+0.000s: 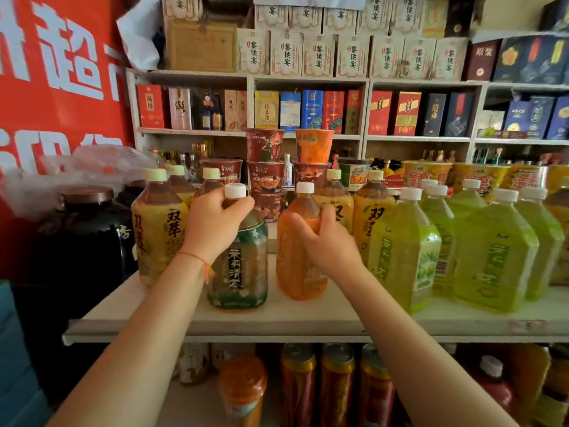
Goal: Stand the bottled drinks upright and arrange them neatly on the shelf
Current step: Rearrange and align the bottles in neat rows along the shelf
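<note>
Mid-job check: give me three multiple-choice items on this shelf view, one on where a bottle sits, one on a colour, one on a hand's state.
1. Where does the green-label bottle stand?
A. Between the yellow-label bottle and the orange bottle
B. On the lower shelf
C. Right of the lime-green bottles

2. What colour is the cap on the orange bottle?
A. Red
B. White
C. Black

3. What is the left hand doing?
A. Hanging idle
B. Lying flat on the shelf board
C. Holding the green-label bottle by its neck

Answers:
1. A, since it stands with the yellow-label bottle on its left and the orange bottle on its right.
2. B, the cap shows white above the right hand.
3. C, its grip curls around the neck just under the cap.
</note>
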`<state>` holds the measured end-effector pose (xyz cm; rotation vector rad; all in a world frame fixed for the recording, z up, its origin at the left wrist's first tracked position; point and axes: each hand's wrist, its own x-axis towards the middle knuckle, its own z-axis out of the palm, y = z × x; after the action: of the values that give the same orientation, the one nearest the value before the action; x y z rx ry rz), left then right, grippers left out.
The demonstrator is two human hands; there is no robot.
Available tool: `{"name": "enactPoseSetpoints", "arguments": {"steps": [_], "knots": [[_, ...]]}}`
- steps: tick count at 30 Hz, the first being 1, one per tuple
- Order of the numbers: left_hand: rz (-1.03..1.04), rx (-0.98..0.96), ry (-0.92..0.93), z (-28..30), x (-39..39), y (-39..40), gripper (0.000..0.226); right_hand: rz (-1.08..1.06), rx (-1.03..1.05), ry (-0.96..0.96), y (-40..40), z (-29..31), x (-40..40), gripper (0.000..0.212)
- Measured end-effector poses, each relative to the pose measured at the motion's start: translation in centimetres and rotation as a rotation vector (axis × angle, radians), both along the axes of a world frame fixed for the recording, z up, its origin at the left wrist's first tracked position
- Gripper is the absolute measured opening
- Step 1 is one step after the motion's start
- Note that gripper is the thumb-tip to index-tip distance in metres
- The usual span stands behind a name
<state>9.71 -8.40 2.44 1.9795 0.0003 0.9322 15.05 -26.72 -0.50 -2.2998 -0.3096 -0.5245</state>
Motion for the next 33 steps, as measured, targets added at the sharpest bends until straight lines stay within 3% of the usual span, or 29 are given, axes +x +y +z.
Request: {"name": "enactPoseSetpoints", "arguments": {"steps": [2,5,7,11,13,16,28,31,33], "knots": [[-0.12,-0.051,0.051,0.3,-0.1,1.0,0.018,0.062,0.029,0.002,2.0,-0.2,0.4,0.075],[-0.267,-0.138,0.068,0.1,0.1,0.9,0.016,0.191,-0.06,0.042,4.1,-0.1,0.9,0.043],[-0.251,-0.17,0.017,-0.4,0.4,0.0,0.013,0.233,0.017,0.114,3.9,-0.3,1.5,0.031],[-0.135,-0.139,-0.087,-1.0,1.7,-1.0,0.015,-0.156,0.182,-0.114,1.6,-0.6,3.5,0.024],[-0.091,-0.068,-0.128,-1.2,2.5,-1.3,0.024,-0.276,0.189,-0.157,0.5,0.0,4.5,0.044],[-0.14,-0.077,-0.119,-2.4,3.6,-1.9,0.035,-0.263,0.207,-0.024,0.1,1.2,5.4,0.068],[-0.179,-0.054,-0.11,-3.1,4.0,-2.1,0.039,-0.318,0.316,0.037,0.2,1.1,6.6,0.086],[-0.183,-0.07,-0.088,-3.3,4.1,-2.0,0.047,-0.239,0.421,0.147,0.4,0.4,7.1,0.097],[-0.172,-0.073,-0.079,-3.2,4.0,-2.1,0.049,-0.239,0.351,0.189,0.4,0.0,7.2,0.099]]}}
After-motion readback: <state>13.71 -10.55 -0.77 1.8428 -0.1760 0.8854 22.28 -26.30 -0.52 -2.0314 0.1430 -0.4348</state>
